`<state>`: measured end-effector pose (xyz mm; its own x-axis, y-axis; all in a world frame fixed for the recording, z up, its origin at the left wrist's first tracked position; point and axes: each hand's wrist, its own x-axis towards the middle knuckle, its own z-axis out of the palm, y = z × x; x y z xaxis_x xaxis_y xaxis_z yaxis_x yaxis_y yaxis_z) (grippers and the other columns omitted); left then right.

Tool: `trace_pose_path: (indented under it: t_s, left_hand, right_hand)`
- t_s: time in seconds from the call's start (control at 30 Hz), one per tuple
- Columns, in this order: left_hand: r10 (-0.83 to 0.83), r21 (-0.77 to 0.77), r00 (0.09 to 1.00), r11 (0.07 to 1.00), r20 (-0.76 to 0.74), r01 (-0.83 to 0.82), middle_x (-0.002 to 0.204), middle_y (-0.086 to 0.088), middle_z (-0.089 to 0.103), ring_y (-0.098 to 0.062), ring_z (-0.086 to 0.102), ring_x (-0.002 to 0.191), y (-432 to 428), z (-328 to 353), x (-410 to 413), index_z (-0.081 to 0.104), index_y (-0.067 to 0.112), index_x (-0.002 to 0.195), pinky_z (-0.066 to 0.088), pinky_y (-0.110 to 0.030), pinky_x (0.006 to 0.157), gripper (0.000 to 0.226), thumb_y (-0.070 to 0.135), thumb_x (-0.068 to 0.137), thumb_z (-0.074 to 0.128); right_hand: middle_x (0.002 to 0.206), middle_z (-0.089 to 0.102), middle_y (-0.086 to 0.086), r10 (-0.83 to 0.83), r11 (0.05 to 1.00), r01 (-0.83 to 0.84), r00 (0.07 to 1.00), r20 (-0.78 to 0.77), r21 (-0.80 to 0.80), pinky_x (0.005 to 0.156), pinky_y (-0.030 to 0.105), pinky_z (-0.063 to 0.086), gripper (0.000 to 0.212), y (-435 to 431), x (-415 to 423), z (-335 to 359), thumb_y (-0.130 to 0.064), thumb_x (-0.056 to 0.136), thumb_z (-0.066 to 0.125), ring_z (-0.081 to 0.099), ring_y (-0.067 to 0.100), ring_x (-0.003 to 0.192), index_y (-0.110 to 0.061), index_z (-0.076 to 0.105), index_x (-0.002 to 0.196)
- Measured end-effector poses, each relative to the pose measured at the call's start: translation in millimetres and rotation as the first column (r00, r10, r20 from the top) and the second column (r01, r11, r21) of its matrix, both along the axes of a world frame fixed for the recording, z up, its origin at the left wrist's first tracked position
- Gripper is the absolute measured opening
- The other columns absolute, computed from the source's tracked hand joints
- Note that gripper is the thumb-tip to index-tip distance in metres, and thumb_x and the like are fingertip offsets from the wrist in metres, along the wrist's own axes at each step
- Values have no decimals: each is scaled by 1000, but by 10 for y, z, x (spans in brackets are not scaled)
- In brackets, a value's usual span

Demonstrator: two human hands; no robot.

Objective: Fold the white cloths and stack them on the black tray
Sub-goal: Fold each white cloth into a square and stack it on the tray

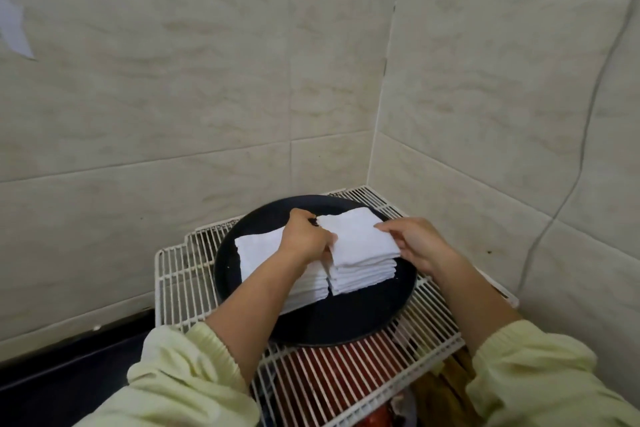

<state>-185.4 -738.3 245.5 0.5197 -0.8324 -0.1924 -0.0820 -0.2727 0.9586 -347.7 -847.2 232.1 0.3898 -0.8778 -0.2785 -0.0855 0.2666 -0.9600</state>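
A round black tray [363, 319] sits on a white wire rack. Two stacks of folded white cloths lie side by side on it: a left stack [259, 250] and a right stack [360, 274]. A folded white cloth [353, 232] lies on top of the right stack. My left hand [304, 236] pinches that cloth at its left edge, with the forearm lying over the left stack. My right hand [412, 243] holds the same cloth at its right edge, thumb on top.
The white wire rack [180, 281] stands in a corner of tiled walls [207, 97]. Red and brown things [332, 378] show under the rack's near part. A dark counter [69, 367] lies at the lower left. A thin cable [585, 149] runs down the right wall.
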Motion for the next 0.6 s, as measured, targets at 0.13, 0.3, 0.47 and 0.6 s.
trace_pose_path:
  t_s: [0.13,0.3,0.47,0.6]
  left_hand:
    - [3,41,972,999,233,-13,100,-6,56,-29,61,98,-41,-112,-23,38,8,129,54,-44,88,56,5,83,69]
    - [12,31,907,999,420,-28,110,-14,63,-30,61,101,-46,-195,-73,36,10,135,50,-36,82,60,6,83,66]
    - [-14,30,805,1000,593,-5,97,-15,63,-27,59,87,-24,-232,-114,33,14,136,42,-30,69,59,3,85,59]
    - [-48,61,739,998,672,9,105,-15,60,-29,58,94,16,-245,-144,31,13,139,40,-31,71,61,5,86,60]
  right_hand:
    - [50,65,-3,22,1000,-23,999,-46,-22,49,19,50,6,-34,-27,-86,-2,82,70,60,5,43,-2,64,85]
    - [66,68,2,11,992,-27,992,-129,-121,59,24,49,7,-44,-13,-178,-8,82,73,63,15,64,-3,68,83]
    - [77,67,1,-53,952,-29,965,-256,-306,66,24,45,13,-37,51,-270,-13,78,78,61,14,75,-12,67,72]
    - [75,62,-3,-99,909,-72,919,-381,-411,60,21,41,14,-20,86,-299,-18,78,78,58,14,75,-13,65,75]
